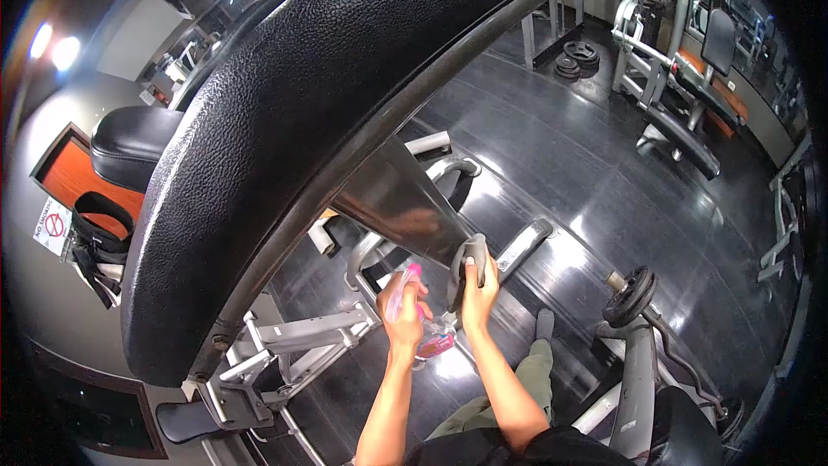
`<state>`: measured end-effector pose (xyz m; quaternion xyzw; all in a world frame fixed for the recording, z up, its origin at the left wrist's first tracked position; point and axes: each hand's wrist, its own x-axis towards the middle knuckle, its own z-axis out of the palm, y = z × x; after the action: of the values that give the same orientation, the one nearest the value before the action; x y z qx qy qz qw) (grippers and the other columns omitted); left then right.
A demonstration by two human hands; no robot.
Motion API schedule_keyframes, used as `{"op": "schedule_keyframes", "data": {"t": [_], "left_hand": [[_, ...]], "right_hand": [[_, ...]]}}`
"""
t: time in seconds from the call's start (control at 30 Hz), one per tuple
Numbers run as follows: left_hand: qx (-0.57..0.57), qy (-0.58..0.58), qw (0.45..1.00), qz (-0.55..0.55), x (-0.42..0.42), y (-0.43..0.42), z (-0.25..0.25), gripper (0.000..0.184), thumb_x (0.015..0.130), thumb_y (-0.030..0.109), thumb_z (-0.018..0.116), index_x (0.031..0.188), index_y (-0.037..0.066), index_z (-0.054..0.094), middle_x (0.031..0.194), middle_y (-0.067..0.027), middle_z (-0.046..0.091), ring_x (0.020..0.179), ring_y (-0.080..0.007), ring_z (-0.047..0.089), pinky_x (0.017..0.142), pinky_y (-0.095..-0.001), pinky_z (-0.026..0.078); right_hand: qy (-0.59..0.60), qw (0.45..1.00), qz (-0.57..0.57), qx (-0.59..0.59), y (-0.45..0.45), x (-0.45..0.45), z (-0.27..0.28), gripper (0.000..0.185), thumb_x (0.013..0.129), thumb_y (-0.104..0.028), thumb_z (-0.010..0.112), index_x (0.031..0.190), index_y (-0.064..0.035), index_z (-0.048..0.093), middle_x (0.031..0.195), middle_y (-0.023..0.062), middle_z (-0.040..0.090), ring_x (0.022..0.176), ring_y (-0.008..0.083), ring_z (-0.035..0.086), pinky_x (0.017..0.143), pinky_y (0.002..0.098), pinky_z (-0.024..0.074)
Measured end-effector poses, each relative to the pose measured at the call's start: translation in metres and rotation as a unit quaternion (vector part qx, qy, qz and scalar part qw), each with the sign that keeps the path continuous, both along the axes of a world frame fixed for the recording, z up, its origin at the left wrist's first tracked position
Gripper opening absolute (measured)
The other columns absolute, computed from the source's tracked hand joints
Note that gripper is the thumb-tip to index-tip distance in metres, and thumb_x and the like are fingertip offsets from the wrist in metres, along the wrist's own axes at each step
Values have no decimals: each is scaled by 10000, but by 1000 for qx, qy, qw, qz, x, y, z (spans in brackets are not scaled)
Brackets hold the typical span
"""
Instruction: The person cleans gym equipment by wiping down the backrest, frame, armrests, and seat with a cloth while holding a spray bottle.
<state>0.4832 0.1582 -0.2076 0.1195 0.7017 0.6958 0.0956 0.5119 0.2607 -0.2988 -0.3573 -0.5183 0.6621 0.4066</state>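
My left hand (pixel 400 318) grips a clear spray bottle with a pink nozzle; its lower part, holding pink contents or a pink label (pixel 435 344), shows below the fingers. Close beside it, my right hand (pixel 479 298) is closed around a grey cloth (pixel 466 266). That cloth lies at the lower end of a shiny dark metal panel (pixel 404 203) on the gym bench frame; whether it presses on the metal, I cannot tell. Above both hands looms the large black padded backrest (pixel 319 78), tilted across the view.
A barbell with a small weight plate (pixel 634 298) rests on a rack at the lower right. Grey machine tubes (pixel 302 336) spread at the left. More plates (pixel 580 57) lie on the dark floor (pixel 535 121) near a far machine (pixel 681 112).
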Motion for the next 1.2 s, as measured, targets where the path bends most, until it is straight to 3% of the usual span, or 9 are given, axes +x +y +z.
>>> {"op": "schedule_keyframes", "data": {"t": [0.23,0.3,0.43,0.5,0.63,0.77,0.93,1.07,1.2], "left_hand": [[-1,-7,1000,-8,10,-16,-2,266,952,212,579,995,-44,636,789,-85,600,465,-132,533,407,-254,423],[-11,-12,1000,-7,13,-24,-4,257,951,202,568,966,-48,628,796,-90,601,464,-137,538,411,-258,427],[-15,-32,999,-14,17,-37,-8,228,937,165,532,891,-45,610,783,-87,595,457,-157,546,412,-264,431],[-14,-33,999,-13,19,-40,-9,231,935,158,530,860,-47,607,790,-90,592,454,-161,543,411,-267,433],[-48,-25,998,-32,22,-50,-13,327,942,276,522,913,-39,606,771,-85,587,437,-172,552,416,-284,422],[-12,-55,998,-40,28,-56,-11,252,938,167,522,975,-63,618,808,-104,593,457,-165,559,431,-265,427],[-60,-26,998,-18,32,-52,-6,344,930,276,491,792,-28,572,662,-80,559,408,-172,538,419,-289,418],[-60,-27,998,-14,33,-54,-6,354,939,284,490,784,-24,571,675,-87,563,407,-173,534,421,-289,419],[-41,-40,998,-8,33,-61,-6,374,943,305,499,786,-26,575,683,-93,560,397,-176,518,427,-297,428]], "right_hand": [[69,965,-21,253,-13,-32,52,583,734,97,597,1289,-76,634,1294,163,534,1227,344,518,1068,424,381],[73,966,-43,246,-23,-38,24,606,729,96,578,1313,-64,608,1314,177,518,1248,366,495,1082,436,365],[-41,988,-54,141,-36,-31,-34,401,975,-105,551,1356,17,528,1319,192,505,1243,338,502,1079,387,362],[-60,994,-19,91,-29,-23,-40,393,997,-139,530,1357,19,526,1327,183,511,1247,318,504,1078,373,361],[-28,993,-36,110,-16,-29,2,416,971,-66,527,1385,-38,528,1352,174,510,1266,326,502,1071,388,380],[32,978,18,204,-6,-18,68,560,840,5,597,1391,-74,541,1357,167,513,1269,338,501,1083,401,376],[-3,974,-13,227,-16,-20,0,548,836,21,565,1377,-64,548,1329,170,534,1251,349,515,1064,411,393],[-66,997,-31,40,-15,-29,-66,376,995,-159,537,1354,-46,559,1318,132,551,1192,277,561,1016,353,418],[-63,996,-52,31,-17,-34,-26,412,974,-173,596,1376,-90,565,1256,137,567,1173,281,566,1013,368,419]]}}
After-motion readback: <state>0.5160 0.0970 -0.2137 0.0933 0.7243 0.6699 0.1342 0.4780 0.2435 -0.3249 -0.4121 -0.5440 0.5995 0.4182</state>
